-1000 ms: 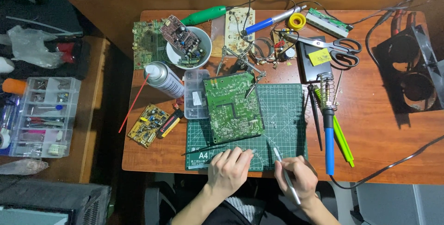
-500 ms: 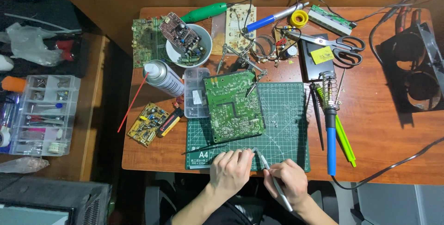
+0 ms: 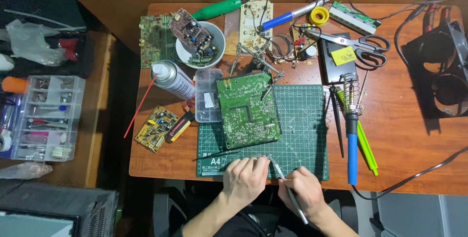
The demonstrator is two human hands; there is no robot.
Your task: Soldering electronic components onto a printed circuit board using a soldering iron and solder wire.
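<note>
Right hand (image 3: 301, 190) pinches tweezers (image 3: 285, 183) pen-style, tip low on green mat (image 3: 302, 120); left hand (image 3: 245, 178) curled, fingertips pressed on mat edge, likely steadying small part.

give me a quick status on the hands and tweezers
Left hand flat on green cutting mat. Right hand grips tweezers, tips on mat. Green circuit board just beyond, untouched.

I see a wooden table (image 3: 414, 139), smooth and a bit shiny. The green mat (image 3: 304, 134) looks like dull rubber. My right hand (image 3: 302, 193) holds shiny metal tweezers (image 3: 287, 188). The spray can (image 3: 171, 78) is glossy metal; the little box (image 3: 207, 95) is clear plastic.
</note>
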